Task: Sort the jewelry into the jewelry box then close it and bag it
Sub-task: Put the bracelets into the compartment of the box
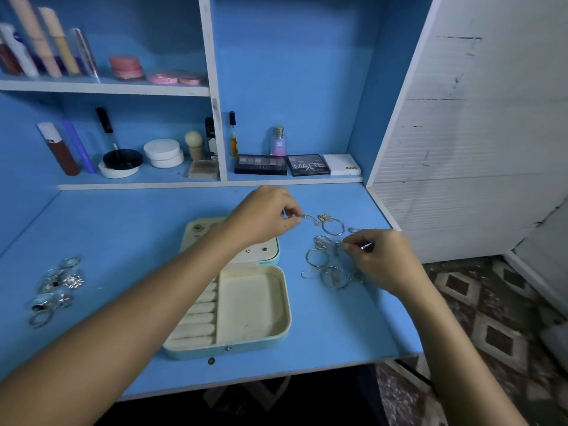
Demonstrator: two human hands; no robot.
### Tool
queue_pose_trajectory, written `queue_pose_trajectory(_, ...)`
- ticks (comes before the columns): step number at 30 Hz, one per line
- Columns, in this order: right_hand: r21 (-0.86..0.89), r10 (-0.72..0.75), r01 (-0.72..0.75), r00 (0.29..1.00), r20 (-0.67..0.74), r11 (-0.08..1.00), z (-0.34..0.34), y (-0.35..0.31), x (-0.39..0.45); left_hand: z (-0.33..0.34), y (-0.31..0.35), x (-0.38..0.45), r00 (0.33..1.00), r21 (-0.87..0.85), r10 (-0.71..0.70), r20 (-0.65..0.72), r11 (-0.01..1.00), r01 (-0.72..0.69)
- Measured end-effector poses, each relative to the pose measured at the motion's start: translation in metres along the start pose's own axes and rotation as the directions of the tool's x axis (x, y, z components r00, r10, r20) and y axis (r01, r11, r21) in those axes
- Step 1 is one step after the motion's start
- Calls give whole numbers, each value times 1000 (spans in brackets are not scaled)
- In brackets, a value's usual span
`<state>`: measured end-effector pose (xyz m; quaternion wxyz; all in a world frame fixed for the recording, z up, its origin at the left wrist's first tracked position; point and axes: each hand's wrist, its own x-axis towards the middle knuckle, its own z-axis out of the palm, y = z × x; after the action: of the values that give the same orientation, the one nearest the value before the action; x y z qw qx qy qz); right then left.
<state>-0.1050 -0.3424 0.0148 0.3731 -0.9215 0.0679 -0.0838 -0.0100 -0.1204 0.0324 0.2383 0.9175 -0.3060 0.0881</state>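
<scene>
Head view: my left hand (264, 215) reaches across the open box (236, 302) and pinches a small gold piece (310, 218) at the far edge of the hoops (329, 256). Right hand (381, 259) pinches a thin silver piece (365, 246) from the same tangle, right of the box near the desk's (123, 241) right edge. Rings (55, 287) lie by the left edge. Box sits mid-desk near the front edge, its trays bare as far as I can see.
</scene>
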Motion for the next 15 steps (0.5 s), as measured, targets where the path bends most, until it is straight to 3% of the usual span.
queue_pose_trajectory(7,-145,-28,49,989,145,988,-13,2,-4,27,24,43,983,34,85,162,995,-92)
queue_pose_trajectory(15,-254,-49,117,965,258,960,-9,-4,-10,49,39,57,967,71,32,251,996,-52)
